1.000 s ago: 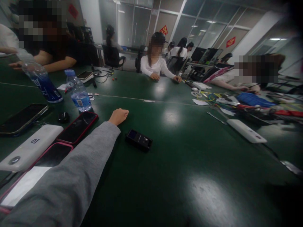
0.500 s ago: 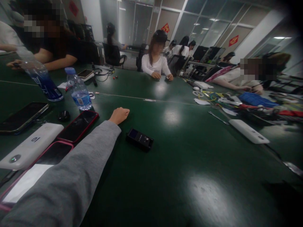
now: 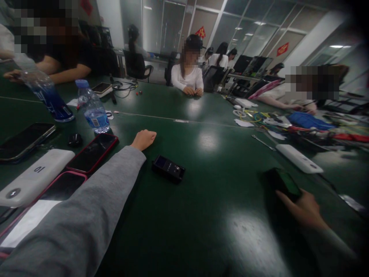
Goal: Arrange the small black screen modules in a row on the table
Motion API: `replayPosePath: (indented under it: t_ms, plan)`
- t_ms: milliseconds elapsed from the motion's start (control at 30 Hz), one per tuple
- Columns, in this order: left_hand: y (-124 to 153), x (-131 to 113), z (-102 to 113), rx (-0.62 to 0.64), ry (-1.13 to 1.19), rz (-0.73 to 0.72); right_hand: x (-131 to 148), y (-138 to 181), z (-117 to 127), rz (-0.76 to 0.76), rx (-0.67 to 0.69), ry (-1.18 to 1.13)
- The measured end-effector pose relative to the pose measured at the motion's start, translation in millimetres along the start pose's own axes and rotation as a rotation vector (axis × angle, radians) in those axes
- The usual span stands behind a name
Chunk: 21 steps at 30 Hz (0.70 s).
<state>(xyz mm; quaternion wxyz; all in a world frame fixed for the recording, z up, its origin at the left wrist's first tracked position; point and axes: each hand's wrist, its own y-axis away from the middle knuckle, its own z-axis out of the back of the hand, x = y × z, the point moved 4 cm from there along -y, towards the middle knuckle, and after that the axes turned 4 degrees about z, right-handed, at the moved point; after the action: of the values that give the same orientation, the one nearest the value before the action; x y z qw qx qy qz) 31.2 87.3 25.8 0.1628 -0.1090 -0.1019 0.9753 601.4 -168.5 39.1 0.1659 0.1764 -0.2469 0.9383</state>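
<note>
My left hand (image 3: 143,139) rests on the dark green table (image 3: 207,200) as a closed fist, at the end of a grey sleeve. Nothing shows in it. A small black device (image 3: 168,168) lies just to the right of that wrist, and a red-cased phone (image 3: 92,152) lies to its left. My right hand (image 3: 304,209) is at the lower right, fingers wrapped round a dark phone with a greenish screen (image 3: 282,184), held just above the table.
Left of my arm lie a white power bank (image 3: 34,176), a pink-cased phone (image 3: 62,186), another phone (image 3: 24,141) and two water bottles (image 3: 92,107). A white power bank (image 3: 300,158) and a clutter of cables (image 3: 288,123) sit at right. Several people sit around the table.
My right hand has come into view at the lower right with a dark phone in it. My left fist has stayed where it was.
</note>
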Motion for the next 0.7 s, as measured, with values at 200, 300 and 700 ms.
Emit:
replayPosePath:
  t_ms: [200, 300, 700]
  plan:
    - [-2, 2, -4, 0.006, 0.000, -0.026, 144, -50, -128, 0.279, 0.174, -0.133]
    - [-3, 4, -6, -0.009, -0.004, -0.016, 236, -56, -177, 0.425, 0.187, -0.289]
    - [-7, 6, -10, 0.018, 0.000, -0.016, 295, -47, -206, 0.352, 0.225, -0.552]
